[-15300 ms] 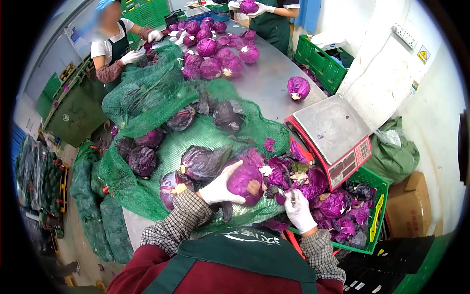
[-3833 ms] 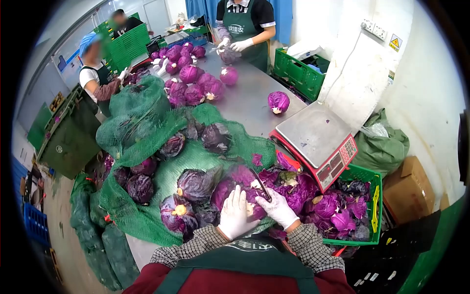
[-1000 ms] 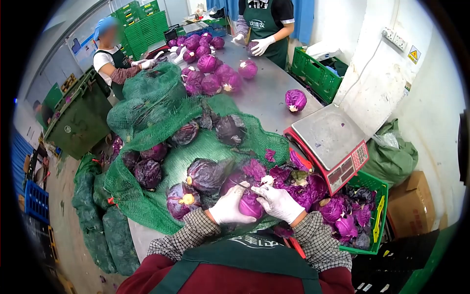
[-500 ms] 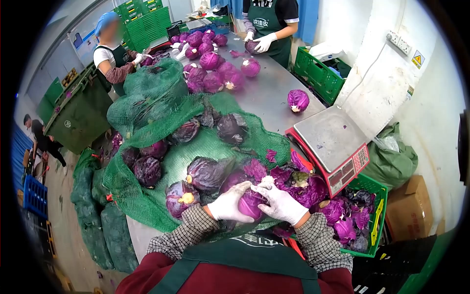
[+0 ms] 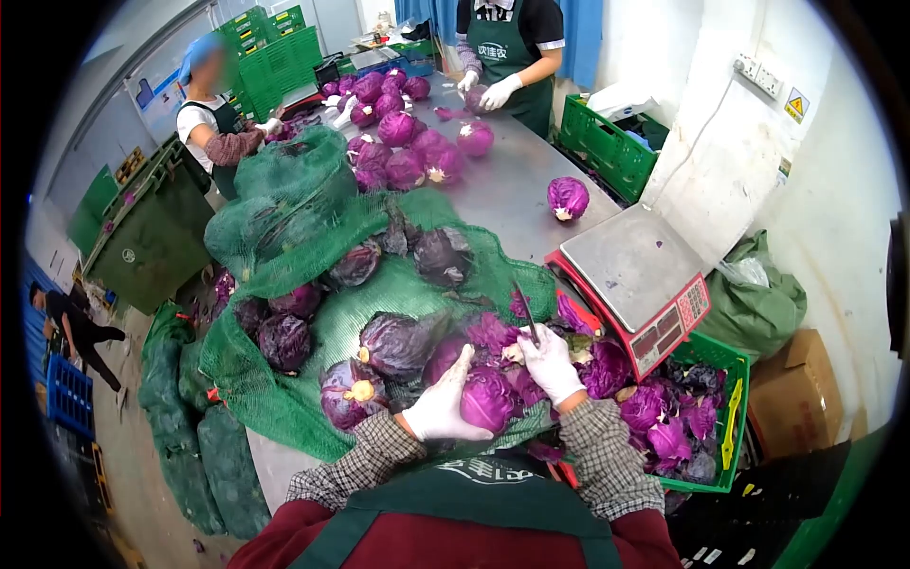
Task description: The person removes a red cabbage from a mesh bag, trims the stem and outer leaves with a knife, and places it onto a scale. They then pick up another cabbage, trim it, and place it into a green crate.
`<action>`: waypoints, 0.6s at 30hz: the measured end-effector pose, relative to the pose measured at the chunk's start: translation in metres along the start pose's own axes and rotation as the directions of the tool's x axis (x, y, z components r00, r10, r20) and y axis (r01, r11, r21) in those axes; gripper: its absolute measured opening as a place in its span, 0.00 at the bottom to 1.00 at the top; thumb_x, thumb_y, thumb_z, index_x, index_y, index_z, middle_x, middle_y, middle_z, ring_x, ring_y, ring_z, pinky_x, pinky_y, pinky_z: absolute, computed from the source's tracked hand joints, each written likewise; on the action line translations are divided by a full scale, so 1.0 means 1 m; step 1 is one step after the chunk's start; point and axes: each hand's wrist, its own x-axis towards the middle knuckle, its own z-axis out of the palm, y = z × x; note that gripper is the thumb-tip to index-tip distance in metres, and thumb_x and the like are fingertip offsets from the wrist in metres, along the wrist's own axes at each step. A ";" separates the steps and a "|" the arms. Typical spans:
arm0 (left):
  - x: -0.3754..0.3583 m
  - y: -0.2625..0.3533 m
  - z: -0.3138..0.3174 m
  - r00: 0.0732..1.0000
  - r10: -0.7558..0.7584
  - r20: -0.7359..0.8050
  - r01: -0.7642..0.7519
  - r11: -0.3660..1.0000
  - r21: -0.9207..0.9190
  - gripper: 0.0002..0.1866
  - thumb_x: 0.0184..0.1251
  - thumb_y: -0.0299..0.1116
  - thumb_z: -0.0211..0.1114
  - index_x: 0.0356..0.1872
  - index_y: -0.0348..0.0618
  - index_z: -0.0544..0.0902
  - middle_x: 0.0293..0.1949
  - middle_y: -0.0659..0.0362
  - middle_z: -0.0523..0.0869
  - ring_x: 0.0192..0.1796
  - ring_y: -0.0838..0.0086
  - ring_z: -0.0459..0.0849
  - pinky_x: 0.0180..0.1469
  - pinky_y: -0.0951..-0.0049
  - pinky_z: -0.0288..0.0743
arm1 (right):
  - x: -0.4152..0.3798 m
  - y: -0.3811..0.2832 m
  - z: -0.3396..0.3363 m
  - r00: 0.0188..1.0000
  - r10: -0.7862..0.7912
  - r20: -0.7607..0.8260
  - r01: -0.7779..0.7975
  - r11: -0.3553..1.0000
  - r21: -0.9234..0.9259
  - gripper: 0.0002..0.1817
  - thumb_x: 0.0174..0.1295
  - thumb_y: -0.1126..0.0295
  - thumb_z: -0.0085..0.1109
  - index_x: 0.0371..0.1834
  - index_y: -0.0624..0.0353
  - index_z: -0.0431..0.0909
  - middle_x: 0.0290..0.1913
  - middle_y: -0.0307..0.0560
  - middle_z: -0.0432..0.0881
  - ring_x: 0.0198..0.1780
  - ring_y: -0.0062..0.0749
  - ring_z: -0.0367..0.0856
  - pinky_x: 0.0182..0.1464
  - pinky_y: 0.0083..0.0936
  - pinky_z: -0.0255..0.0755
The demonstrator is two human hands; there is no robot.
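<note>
My left hand (image 5: 444,406), in a white glove, cups a red cabbage head (image 5: 488,399) against the green net at the table's near edge. My gloved right hand (image 5: 549,362) is lifted just to the cabbage's right and grips a knife (image 5: 526,314) whose dark blade points up and away. Loose purple leaves (image 5: 592,365) lie heaped right of my hands. Untrimmed dark cabbages (image 5: 393,343) rest on the net to the left.
A red scale (image 5: 640,275) stands at the right, with a green crate (image 5: 730,417) of leaf scraps beneath it. Trimmed cabbages (image 5: 408,156) sit on the far steel table (image 5: 512,190). One worker (image 5: 213,123) stands at the far left and another worker (image 5: 502,47) at the far end.
My right hand has come off the cabbage and risen with the knife blade now pointing up. My left hand still holds the cabbage, which sits slightly lower.
</note>
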 end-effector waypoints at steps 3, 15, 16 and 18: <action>-0.002 -0.005 -0.005 1.000 -0.011 0.017 0.011 1.000 -0.012 0.74 0.37 0.56 0.81 0.74 0.21 0.38 0.75 0.31 0.50 0.79 0.49 0.50 0.79 0.64 0.47 | -0.012 0.031 0.011 0.982 -0.045 0.186 0.009 0.982 0.188 0.35 0.62 0.67 0.67 0.70 0.66 0.64 0.57 0.48 0.76 0.51 0.26 0.75 0.60 0.25 0.71; -0.001 -0.030 -0.014 0.990 -0.136 -0.020 0.120 0.925 -0.361 0.59 0.41 0.36 0.85 0.74 0.36 0.57 0.69 0.50 0.68 0.70 0.64 0.68 0.73 0.66 0.61 | -0.050 0.031 0.009 0.972 -0.175 0.154 0.166 0.984 0.070 0.04 0.65 0.73 0.58 0.39 0.62 0.77 0.36 0.47 0.80 0.32 0.33 0.79 0.37 0.26 0.74; -0.002 -0.020 -0.019 0.977 -0.207 -0.041 0.155 0.836 -0.527 0.55 0.42 0.35 0.84 0.73 0.37 0.61 0.66 0.52 0.72 0.67 0.65 0.72 0.71 0.65 0.65 | -0.055 0.034 0.004 0.940 -0.292 0.173 0.292 0.956 0.026 0.03 0.66 0.74 0.57 0.39 0.62 0.76 0.35 0.47 0.79 0.31 0.33 0.78 0.35 0.26 0.73; -0.002 -0.029 -0.014 0.954 -0.290 -0.074 0.132 0.630 -0.765 0.50 0.49 0.33 0.80 0.72 0.33 0.60 0.63 0.50 0.75 0.64 0.65 0.76 0.68 0.65 0.70 | -0.065 0.045 -0.019 0.645 -0.684 0.342 0.758 0.514 -0.401 0.03 0.63 0.76 0.59 0.38 0.63 0.77 0.32 0.48 0.80 0.33 0.34 0.80 0.35 0.27 0.75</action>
